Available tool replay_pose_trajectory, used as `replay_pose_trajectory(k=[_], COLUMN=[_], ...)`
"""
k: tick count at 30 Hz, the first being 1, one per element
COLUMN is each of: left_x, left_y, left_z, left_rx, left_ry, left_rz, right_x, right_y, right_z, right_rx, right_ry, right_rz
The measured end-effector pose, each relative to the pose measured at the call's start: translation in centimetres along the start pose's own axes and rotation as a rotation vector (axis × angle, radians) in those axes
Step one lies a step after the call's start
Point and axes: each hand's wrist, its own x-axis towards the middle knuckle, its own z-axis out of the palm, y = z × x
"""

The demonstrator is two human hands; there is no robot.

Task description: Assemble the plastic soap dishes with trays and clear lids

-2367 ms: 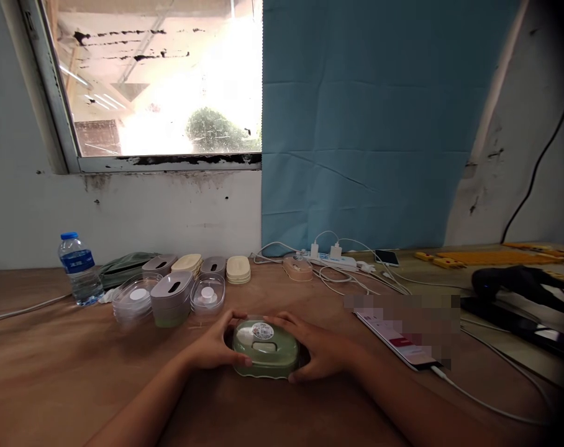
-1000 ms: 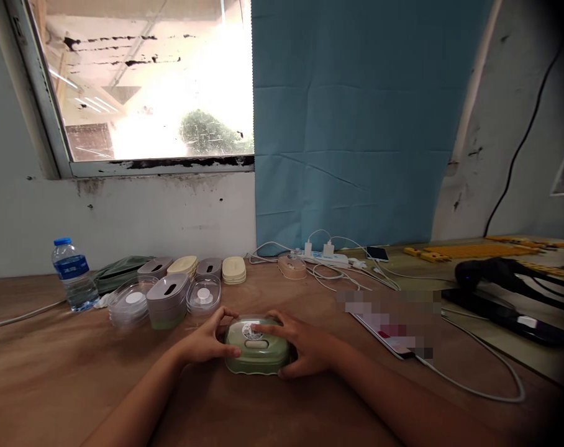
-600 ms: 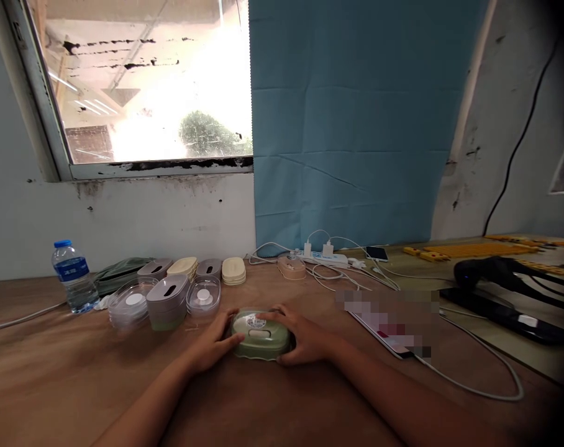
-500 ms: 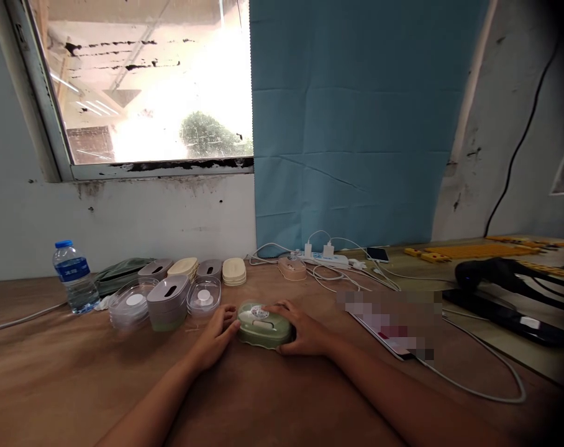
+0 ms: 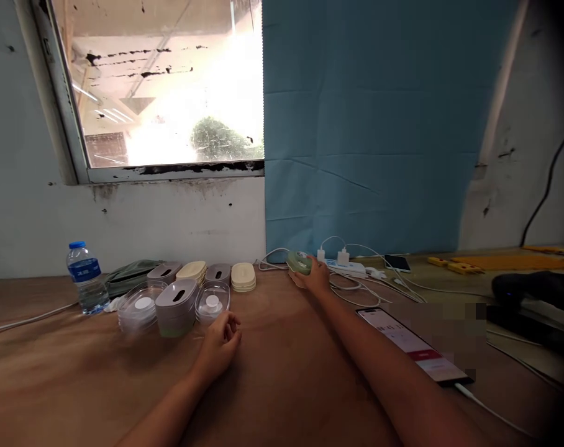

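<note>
My right hand (image 5: 317, 277) reaches to the back of the table and grips a green lidded box (image 5: 299, 262) with a clear top. That box sits on or just over a peach-coloured box (image 5: 297, 280), mostly hidden below it; whether they touch I cannot tell. My left hand (image 5: 220, 341) rests near the table's middle, empty, fingers loosely curled with a gap to the thumb. Just beyond it are stacked clear lids (image 5: 212, 301) with a white round piece. Beside them stand stacked grey-mauve slotted covers (image 5: 177, 298) over something greenish.
More clear lids (image 5: 140, 307), cream pieces (image 5: 243, 277) and a water bottle (image 5: 87, 279) stand to the left. A power strip (image 5: 345, 267) with white cables lies right of the green box. A lit phone (image 5: 417, 347) lies by my right forearm.
My right hand has carried the green box from the table's middle to the back, over the peach-coloured box. My left hand has let go of it. The view has shifted slightly right-to-left.
</note>
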Motion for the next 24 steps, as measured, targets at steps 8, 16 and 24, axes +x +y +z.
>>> replay_pose_trajectory(k=[8, 16, 24], left_x=[0.1, 0.1, 0.5], left_y=[-0.3, -0.5, -0.3], left_z=[0.5, 0.3, -0.9], left_rx=[-0.013, 0.041, 0.208], left_ry=[-0.010, 0.012, 0.095], left_rz=[-0.003, 0.027, 0.175], right_x=[2.3, 1.1, -2.2], right_y=[1.6, 0.1, -7.0], right_z=[1.6, -0.3, 3.2], right_rx=[-0.078, -0.065, -0.002], right_ry=[-0.019, 0.030, -0.298], right_rz=[0.156, -0.052, -0.567])
